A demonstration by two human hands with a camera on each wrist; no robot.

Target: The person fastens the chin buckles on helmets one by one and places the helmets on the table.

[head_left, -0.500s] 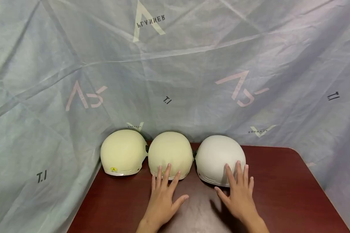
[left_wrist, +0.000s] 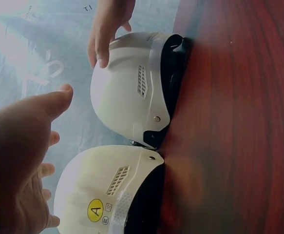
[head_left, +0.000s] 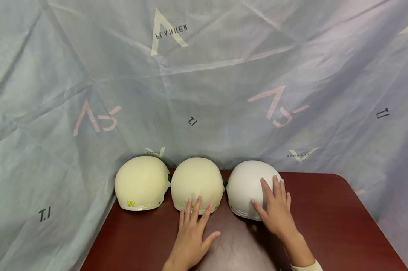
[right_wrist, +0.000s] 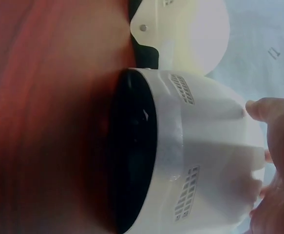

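Three helmets stand in a row: a cream helmet (head_left: 141, 182) on the left, another cream helmet (head_left: 197, 180) in the middle and a white helmet (head_left: 246, 184) on the right. My right hand (head_left: 279, 214) has its fingers spread over the right side of the white helmet; in the right wrist view the thumb (right_wrist: 261, 108) is at its shell. My left hand (head_left: 190, 241) is in front of the middle helmet, fingers spread and holding nothing. The left wrist view shows this helmet's yellow "A" sticker (left_wrist: 95, 210). Whether the left fingers touch the shell, I cannot tell.
The helmets sit at the back of a dark red wooden table (head_left: 329, 226). A grey printed cloth (head_left: 210, 94) hangs behind the table and along its sides. Dark straps or buckles (head_left: 225, 183) show between neighbouring helmets.
My right hand has moved forward and up over the white helmet. The left hand stays nearly where it was. The head view has tilted up slightly.
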